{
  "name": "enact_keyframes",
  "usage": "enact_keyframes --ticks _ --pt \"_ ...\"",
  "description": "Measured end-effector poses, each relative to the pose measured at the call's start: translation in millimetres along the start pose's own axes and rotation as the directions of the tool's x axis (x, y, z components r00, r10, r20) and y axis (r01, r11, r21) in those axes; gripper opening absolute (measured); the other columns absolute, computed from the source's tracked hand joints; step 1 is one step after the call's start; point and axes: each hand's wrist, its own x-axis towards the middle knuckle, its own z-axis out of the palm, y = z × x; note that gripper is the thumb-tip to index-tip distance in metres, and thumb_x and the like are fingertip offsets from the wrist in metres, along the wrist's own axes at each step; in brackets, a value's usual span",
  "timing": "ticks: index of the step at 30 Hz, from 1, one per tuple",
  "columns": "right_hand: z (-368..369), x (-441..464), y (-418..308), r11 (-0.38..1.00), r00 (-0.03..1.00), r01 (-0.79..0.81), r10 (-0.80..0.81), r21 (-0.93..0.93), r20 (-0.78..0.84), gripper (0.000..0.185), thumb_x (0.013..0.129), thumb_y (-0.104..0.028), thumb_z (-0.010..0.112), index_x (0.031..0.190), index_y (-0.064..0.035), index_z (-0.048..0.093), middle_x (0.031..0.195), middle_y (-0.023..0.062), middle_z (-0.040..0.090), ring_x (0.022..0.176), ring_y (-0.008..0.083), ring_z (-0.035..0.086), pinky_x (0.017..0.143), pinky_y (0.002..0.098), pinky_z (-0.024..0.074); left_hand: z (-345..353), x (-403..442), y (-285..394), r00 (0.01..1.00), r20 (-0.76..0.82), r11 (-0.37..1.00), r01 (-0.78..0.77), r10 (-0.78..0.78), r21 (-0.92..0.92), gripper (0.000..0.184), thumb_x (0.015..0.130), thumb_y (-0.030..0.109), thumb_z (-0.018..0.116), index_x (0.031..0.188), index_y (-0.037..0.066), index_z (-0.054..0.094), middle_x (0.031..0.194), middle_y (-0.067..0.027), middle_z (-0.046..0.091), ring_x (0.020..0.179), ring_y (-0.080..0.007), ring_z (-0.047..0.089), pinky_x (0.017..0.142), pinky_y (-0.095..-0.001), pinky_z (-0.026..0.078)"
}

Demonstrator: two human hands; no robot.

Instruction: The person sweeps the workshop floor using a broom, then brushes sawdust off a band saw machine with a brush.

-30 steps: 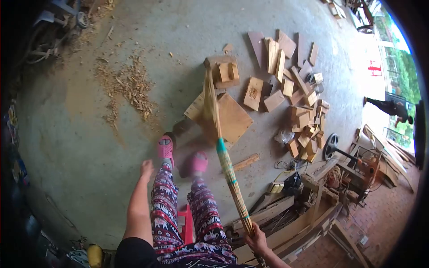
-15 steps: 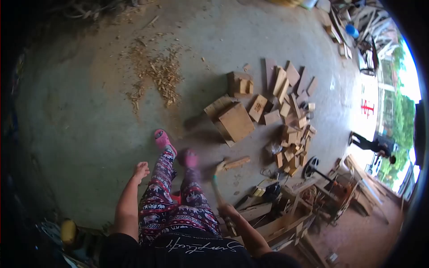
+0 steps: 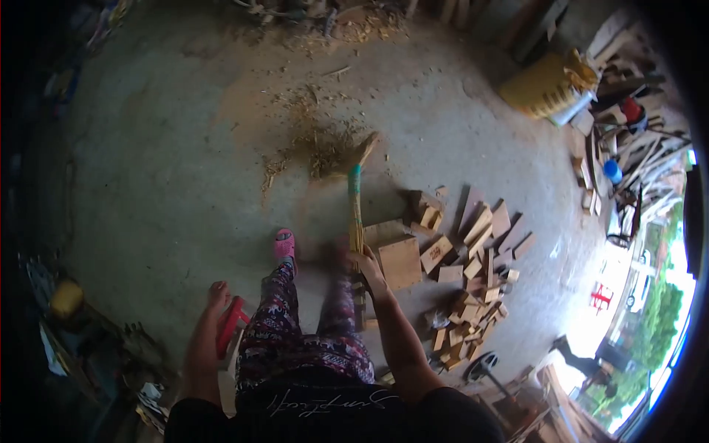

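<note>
My right hand (image 3: 368, 267) is wrapped round the handle of a broom (image 3: 354, 210), which points forward over the floor. A green band circles the broom near its tan, flared end, close to a scatter of wood chips and shavings (image 3: 321, 151). At my left side, my left hand (image 3: 218, 294) hangs with its fingers curled in, and I see nothing in it. A red plastic stool (image 3: 230, 328) shows beside my left forearm. Just right of the broom handle lies a wooden box (image 3: 399, 263).
Many wood offcuts (image 3: 473, 314) are heaped on the right. Farther off stand a yellow sack (image 3: 548, 85) and a blue container (image 3: 612, 171). Scrap lumber lines the right edge. A person (image 3: 591, 362) is near the bright opening. A yellow container (image 3: 66, 297) sits at left.
The broom has swung forward from beside my right leg toward the chips, with my right arm reaching out. My view has shifted, and the red stool now shows at my left.
</note>
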Motion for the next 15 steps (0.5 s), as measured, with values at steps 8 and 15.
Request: enact_keyframes --ticks 8,15 --pt "-69.5 -119.4 -39.9 0.833 0.953 0.009 0.160 -0.553 0.257 0.054 0.071 -0.004 0.060 0.116 -0.0058 0.030 0.063 0.0040 0.047 0.048 0.0133 0.049 0.042 0.0270 0.0417 104.3 -150.3 -28.3 0.974 0.120 0.918 0.224 -0.194 -0.327 0.035 0.079 0.032 0.056 0.105 0.010 0.048 0.077 -0.0053 0.053 0.064 -0.0164 0.055 0.055 -0.0296 0.045" --pt "-72.9 -129.9 -27.7 0.590 0.671 -0.231 0.672 -0.774 0.312 0.040 0.074 -0.013 0.058 0.110 -0.0043 0.043 0.073 0.0041 0.051 0.058 0.0101 0.051 0.049 0.0225 0.0405 148.1 -213.8 -72.5 0.978 0.045 0.875 0.201 -0.202 -0.441 0.021 0.079 0.026 0.056 0.089 0.008 0.049 0.072 -0.0037 0.049 0.059 -0.0167 0.052 0.049 -0.0292 0.042"
